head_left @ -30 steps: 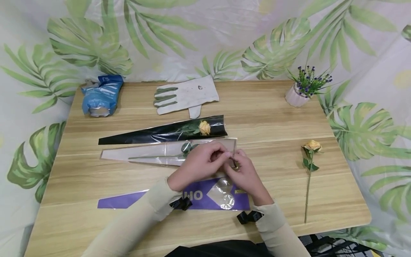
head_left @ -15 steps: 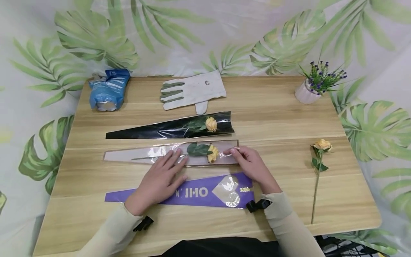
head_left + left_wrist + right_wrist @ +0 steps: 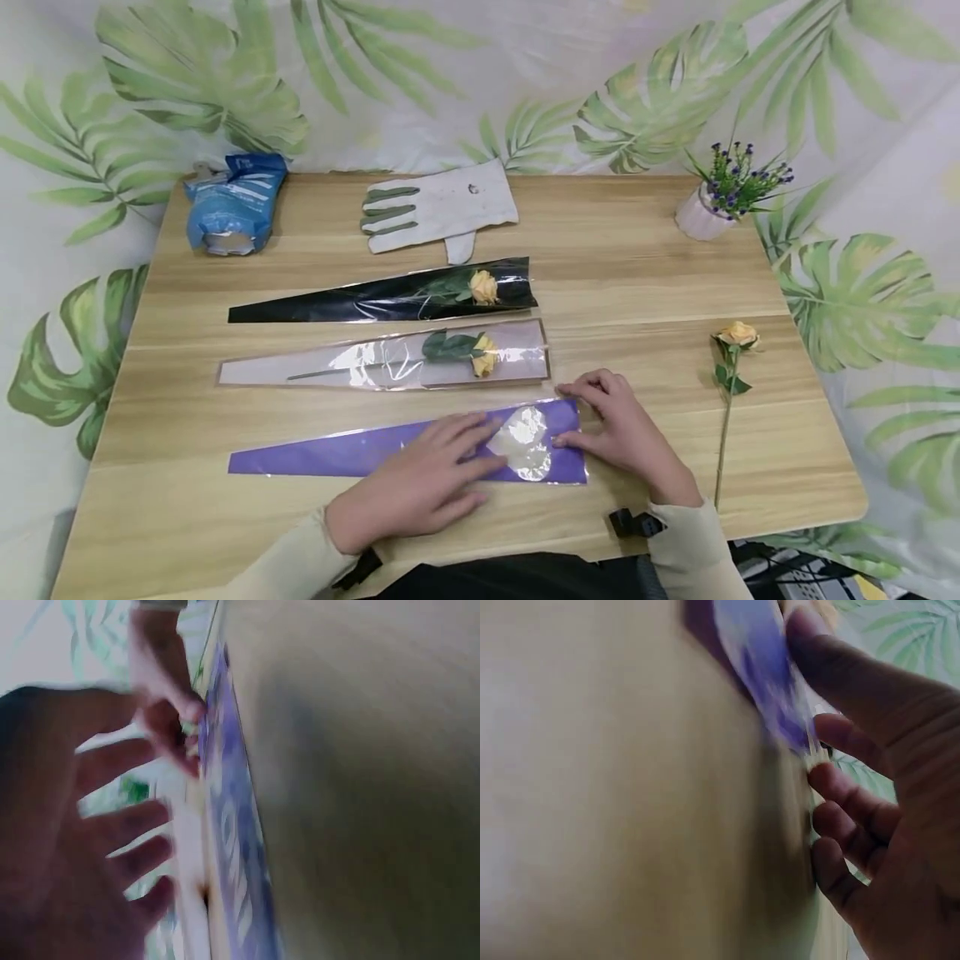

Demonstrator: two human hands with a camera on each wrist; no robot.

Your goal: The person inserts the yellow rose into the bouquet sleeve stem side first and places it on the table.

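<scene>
A purple flower sleeve [image 3: 322, 451] with a clear heart window lies flat near the front of the table. Over its middle is my left hand [image 3: 420, 483], fingers spread; whether they touch the film I cannot tell. My right hand [image 3: 626, 429] is at the sleeve's wide end, thumb on or just over the film and fingertips by the far corner, thumb and fingers apart. Just behind lies a pale, clear-fronted sleeve [image 3: 258, 371] holding a yellow rose [image 3: 485, 356]. Behind that, a black sleeve [image 3: 300, 308] holds another yellow rose [image 3: 483, 287]. Both wrist views are blurred.
A loose yellow rose [image 3: 737, 335] with a long stem lies at the right. Along the back are a white-and-green glove [image 3: 450, 208], a blue packet [image 3: 236, 204] at left and a small potted plant [image 3: 705, 215] at right.
Both hands have left the pale sleeve, which now lies flat with its rose inside, and come nearer to the purple sleeve. My right hand has let go of the pale sleeve's edge.
</scene>
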